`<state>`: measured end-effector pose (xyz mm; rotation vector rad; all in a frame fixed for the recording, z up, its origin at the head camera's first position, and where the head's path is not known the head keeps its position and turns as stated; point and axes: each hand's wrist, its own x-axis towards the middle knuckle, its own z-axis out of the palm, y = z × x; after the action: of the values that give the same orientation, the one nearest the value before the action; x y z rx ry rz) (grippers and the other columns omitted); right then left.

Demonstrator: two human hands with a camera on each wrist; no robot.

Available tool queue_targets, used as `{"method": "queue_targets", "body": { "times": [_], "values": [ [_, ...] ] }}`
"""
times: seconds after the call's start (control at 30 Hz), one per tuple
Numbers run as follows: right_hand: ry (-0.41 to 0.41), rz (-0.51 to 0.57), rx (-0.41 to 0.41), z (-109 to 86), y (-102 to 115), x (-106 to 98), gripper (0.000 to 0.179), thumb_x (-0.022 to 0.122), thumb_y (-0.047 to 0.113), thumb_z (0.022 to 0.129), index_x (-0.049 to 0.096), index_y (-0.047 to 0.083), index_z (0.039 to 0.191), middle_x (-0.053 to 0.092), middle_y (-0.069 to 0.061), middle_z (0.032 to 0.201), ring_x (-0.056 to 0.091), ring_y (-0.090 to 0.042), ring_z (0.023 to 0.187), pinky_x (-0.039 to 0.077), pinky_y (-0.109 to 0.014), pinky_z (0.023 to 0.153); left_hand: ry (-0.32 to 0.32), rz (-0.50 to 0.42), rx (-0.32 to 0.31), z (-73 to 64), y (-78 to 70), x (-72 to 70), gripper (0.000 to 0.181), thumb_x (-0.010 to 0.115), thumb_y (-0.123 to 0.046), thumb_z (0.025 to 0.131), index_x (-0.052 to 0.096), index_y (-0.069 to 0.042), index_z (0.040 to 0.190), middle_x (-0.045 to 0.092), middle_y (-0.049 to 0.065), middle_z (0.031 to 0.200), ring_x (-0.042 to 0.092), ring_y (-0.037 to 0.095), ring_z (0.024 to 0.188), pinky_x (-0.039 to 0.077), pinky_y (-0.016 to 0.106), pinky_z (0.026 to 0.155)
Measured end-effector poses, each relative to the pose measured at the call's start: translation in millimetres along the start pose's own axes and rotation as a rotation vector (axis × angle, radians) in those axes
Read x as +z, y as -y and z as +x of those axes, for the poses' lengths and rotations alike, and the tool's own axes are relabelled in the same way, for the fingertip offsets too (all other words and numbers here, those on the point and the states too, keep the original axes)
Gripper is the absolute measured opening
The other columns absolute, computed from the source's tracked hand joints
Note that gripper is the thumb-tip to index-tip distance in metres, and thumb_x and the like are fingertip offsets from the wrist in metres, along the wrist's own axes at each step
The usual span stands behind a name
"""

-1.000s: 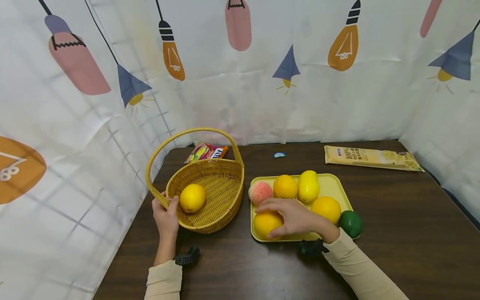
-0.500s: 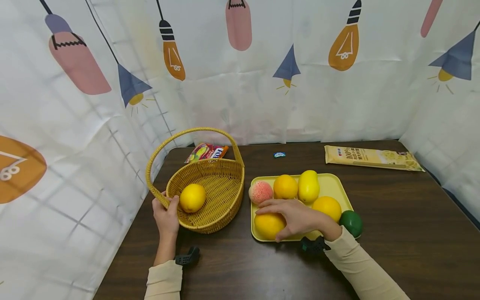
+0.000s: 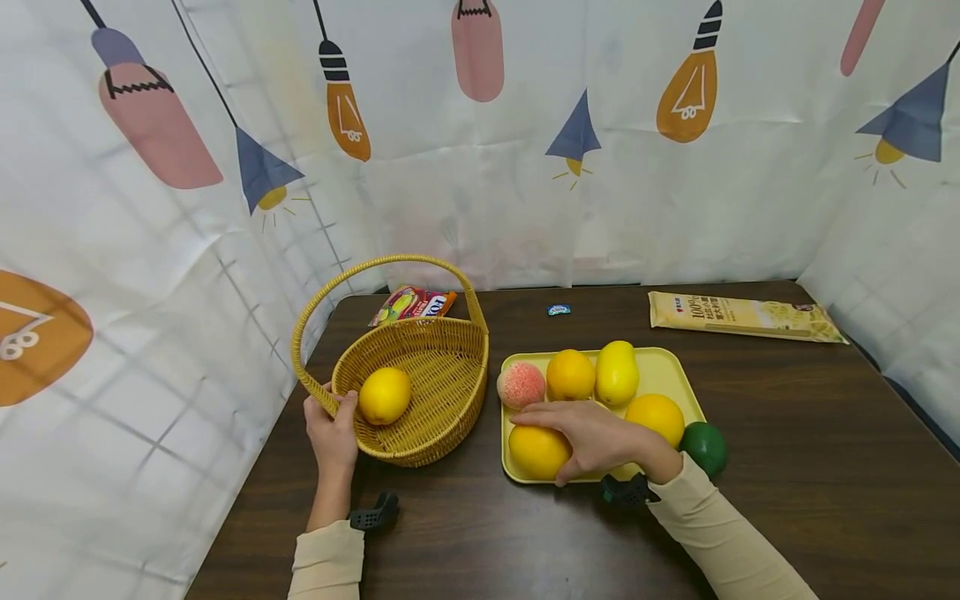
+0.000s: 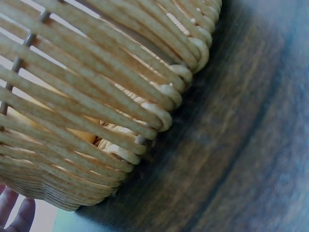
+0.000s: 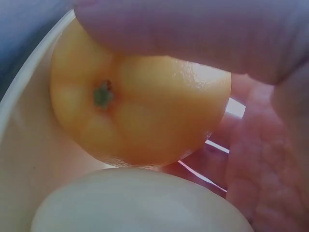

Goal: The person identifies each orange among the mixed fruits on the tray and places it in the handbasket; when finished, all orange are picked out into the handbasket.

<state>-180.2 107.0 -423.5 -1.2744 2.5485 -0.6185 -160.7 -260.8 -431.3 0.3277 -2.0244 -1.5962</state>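
My left hand [image 3: 333,429] grips the left side of the yellow wicker basket [image 3: 442,392] at the foot of its arched handle, thumb over the rim. The basket leans toward me, and a yellow-orange fruit [image 3: 386,397] lies inside. In the left wrist view, fingertips [image 4: 21,217] show below the weave [image 4: 87,87]. My right hand [image 3: 588,435] curves around an orange [image 3: 537,452] at the tray's near left corner. From the right wrist, the orange [image 5: 140,111] shows its green stem mark, with the thumb across it and fingers behind. A pale rounded thing [image 5: 140,203] sits beside it.
The yellow tray [image 3: 678,379] also holds a peach [image 3: 521,385], an orange [image 3: 571,374], a yellow pear-shaped fruit [image 3: 617,373] and another orange [image 3: 656,417]. A dark green fruit [image 3: 704,449] sits at its right edge. Behind lie a red packet [image 3: 412,305], a small blue wrapper [image 3: 558,309] and a long yellow package [image 3: 742,317].
The right thumb has slid a little to the right along the orange, showing more of the fruit. The dark green fruit has shifted slightly right. The left hand and basket stay put.
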Motion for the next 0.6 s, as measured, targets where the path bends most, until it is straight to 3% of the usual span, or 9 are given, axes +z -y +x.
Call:
{"method": "queue_targets", "body": {
  "times": [0.27,0.43,0.6],
  "values": [
    [-0.076,0.009,-0.009,0.6,-2.6,3.3,0.092,0.088,0.038,0.067,0.043,0.024,0.146,0.046,0.008,0.147,0.047,-0.012,0.127,0.039,-0.043,0.104,0.000,0.007,0.007,0.0,0.2,-0.1,0.026,0.057,-0.016,0.097,0.046,0.008,0.093,0.041,0.026,0.132,0.045,0.029,0.112,0.038,0.024,0.081],
    [-0.114,0.107,-0.002,1.1,-5.0,2.1,0.091,0.088,0.036,0.068,0.043,0.025,0.147,0.043,0.016,0.147,0.047,-0.006,0.121,0.039,-0.040,0.103,0.002,0.011,-0.009,0.3,1.0,-0.8,0.026,0.057,-0.017,0.097,0.047,0.007,0.093,0.042,0.025,0.133,0.046,0.019,0.107,0.038,0.025,0.082],
    [-0.136,0.238,-0.022,1.1,-4.2,-1.7,0.091,0.088,0.029,0.071,0.041,0.022,0.148,0.043,0.012,0.148,0.046,-0.008,0.120,0.038,-0.041,0.103,0.002,0.016,-0.035,-0.1,0.8,-1.7,0.027,0.057,-0.019,0.097,0.047,0.006,0.096,0.042,0.023,0.134,0.045,0.010,0.101,0.038,0.023,0.081]
  ]
}}
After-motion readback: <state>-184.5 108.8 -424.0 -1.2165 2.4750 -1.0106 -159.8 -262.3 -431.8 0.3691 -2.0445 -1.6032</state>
